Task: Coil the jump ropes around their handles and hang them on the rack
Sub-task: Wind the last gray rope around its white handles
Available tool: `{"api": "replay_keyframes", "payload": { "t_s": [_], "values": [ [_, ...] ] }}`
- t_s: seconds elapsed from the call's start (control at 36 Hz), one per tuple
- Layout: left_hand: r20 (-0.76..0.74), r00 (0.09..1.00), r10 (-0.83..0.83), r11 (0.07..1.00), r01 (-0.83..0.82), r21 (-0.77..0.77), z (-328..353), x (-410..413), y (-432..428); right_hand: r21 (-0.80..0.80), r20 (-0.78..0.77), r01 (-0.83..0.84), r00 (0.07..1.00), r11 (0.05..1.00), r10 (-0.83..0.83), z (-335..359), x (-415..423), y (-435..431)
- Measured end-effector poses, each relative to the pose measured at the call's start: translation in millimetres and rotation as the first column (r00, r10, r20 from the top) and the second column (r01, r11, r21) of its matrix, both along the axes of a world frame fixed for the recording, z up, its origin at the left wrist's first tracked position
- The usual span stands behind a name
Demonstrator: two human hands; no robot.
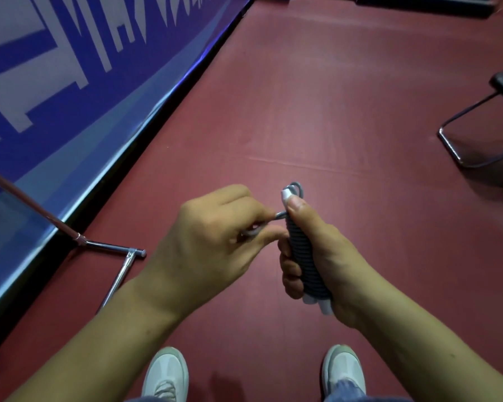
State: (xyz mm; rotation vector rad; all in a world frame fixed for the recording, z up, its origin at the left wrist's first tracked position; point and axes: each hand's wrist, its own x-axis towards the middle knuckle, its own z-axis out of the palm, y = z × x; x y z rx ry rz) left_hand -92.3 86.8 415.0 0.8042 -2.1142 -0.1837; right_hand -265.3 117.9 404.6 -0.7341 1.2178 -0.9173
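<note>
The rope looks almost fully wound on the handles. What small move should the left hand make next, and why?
Probably tuck the free rope end under the top turns. The right hand grips the handles, already covered in tight grey coils, and the left hand pinches only this short end near the white handle tip.

Your right hand grips the jump rope, its gray cord wound tight around the white handles. Your left hand pinches the loose end of the cord beside it. A metal rack stands on the red floor to your left. A black chair sits far right.
</note>
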Motion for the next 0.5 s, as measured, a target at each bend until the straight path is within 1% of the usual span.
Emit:
{"api": "replay_keyframes", "payload": {
  "t_s": [0.03, 0.06, 0.08, 0.11, 0.14, 0.17, 0.19, 0.25, 0.33, 0.39, 0.44, 0.5],
  "values": [
    [-0.058, 0.998, 0.038, 0.995, -0.032, 0.096, 1, -1, 1, -0.004, 0.012, -0.003, 1.000, 1.000, 0.004, 0, 0, 0],
    [-0.156, 0.984, 0.089, 0.962, -0.045, 0.269, 2, -3, 3, -0.006, 0.032, -0.017, 0.999, 1.000, 0.017, 0, -1, 1],
    [-0.273, 0.952, 0.135, 0.883, 0.009, 0.469, 3, -4, 3, -0.005, 0.057, -0.041, 0.998, 0.999, 0.041, 0, -1, 1],
    [-0.380, 0.909, 0.172, 0.774, 0.114, 0.623, 2, -4, 1, -0.003, 0.088, -0.074, 0.993, 0.997, 0.074, 0, 0, 2],
    [-0.457, 0.870, 0.183, 0.663, 0.234, 0.711, -1, -3, -2, -0.004, 0.123, -0.113, 0.986, 0.994, 0.113, 0, 0, 3],
    [-0.511, 0.843, 0.168, 0.576, 0.337, 0.745, -5, 0, -5, -0.005, 0.164, -0.154, 0.974, 0.988, 0.153, 1, 1, 4],
    [-0.556, 0.820, 0.134, 0.516, 0.422, 0.745, -9, 1, -8, -0.005, 0.210, -0.196, 0.959, 0.981, 0.192, 1, 2, 5],
    [-0.616, 0.784, 0.076, 0.457, 0.522, 0.720, -16, 0, -11, -0.009, 0.309, -0.282, 0.912, 0.959, 0.271, 1, 3, 7],
    [-0.714, 0.696, 0.077, 0.366, 0.646, 0.670, -22, -9, -11, -0.039, 0.467, -0.419, 0.795, 0.907, 0.387, 0, 0, 8],
    [-0.768, 0.637, 0.069, 0.316, 0.716, 0.622, -22, -15, -9, -0.072, 0.554, -0.474, 0.713, 0.878, 0.430, -2, -2, 8],
    [-0.794, 0.606, 0.050, 0.299, 0.749, 0.591, -22, -20, -7, -0.090, 0.612, -0.508, 0.650, 0.857, 0.450, -5, -5, 7],
    [-0.792, 0.609, 0.039, 0.321, 0.743, 0.587, -22, -20, -9, -0.099, 0.636, -0.544, 0.609, 0.833, 0.474, -7, -5, 7]
  ]
}}
